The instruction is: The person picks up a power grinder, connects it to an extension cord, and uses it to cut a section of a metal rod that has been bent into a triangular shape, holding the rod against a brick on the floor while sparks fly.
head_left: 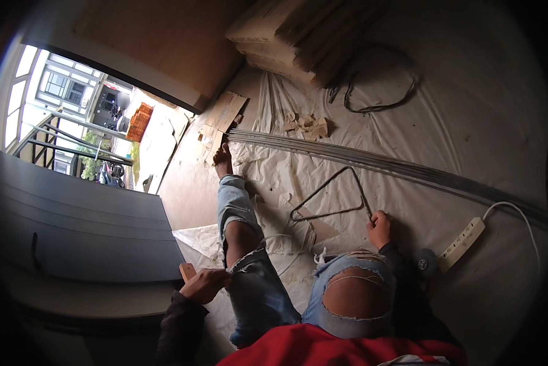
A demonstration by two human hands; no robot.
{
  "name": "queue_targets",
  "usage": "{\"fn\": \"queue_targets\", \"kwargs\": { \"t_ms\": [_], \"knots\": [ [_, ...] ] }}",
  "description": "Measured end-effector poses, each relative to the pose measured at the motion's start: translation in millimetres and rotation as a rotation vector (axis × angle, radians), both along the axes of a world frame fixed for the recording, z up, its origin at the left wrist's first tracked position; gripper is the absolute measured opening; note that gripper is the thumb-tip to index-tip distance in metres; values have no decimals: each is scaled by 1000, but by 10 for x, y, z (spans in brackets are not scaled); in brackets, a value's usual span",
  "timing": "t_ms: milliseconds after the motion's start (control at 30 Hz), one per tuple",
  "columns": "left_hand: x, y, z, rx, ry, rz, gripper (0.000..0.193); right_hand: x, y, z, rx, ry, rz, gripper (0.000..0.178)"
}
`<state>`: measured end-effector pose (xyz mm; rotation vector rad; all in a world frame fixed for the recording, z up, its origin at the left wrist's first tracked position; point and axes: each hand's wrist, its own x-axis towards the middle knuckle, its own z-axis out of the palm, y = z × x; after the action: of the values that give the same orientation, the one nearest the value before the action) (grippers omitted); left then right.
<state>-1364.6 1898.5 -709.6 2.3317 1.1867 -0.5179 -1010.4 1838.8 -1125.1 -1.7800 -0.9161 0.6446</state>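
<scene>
My right hand (379, 229) is closed on one end of a bent metal rod (329, 215). The rod forms a rough triangle that lies on or just above the sheet-covered floor. My left hand (205, 286) is closed beside my left leg, its fingertips against the torn jeans (245, 263). A small reddish-brown block (187, 271) juts out at the back of that hand; I cannot tell whether the hand grips it. Beyond the triangle, a bundle of long straight metal rods (359, 160) runs across the floor from my foot toward the right.
A white power strip (462, 245) with a cord lies at the right, next to a grey round disc (425, 262). Cardboard packages (268, 46) and a dark coil (381, 108) sit at the back. Torn cardboard (307, 126) lies about. A doorway opens at far left beside a grey panel (85, 219).
</scene>
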Motion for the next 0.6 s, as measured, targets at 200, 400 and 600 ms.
{"fn": "queue_targets", "kwargs": {
  "t_ms": [200, 400, 600],
  "knots": [
    [-277, 779, 734, 74, -361, 506, 31, -28, 24, 70, -5, -67, 60, 21],
    [-93, 2033, 35, 227, -343, 375, 34, 76, 56, 308, -170, -38, 95, 18],
    [-51, 2287, -1098, -141, -239, -157, 24, 145, -46, 736, -205, 118, 108, 15]
  ]
}}
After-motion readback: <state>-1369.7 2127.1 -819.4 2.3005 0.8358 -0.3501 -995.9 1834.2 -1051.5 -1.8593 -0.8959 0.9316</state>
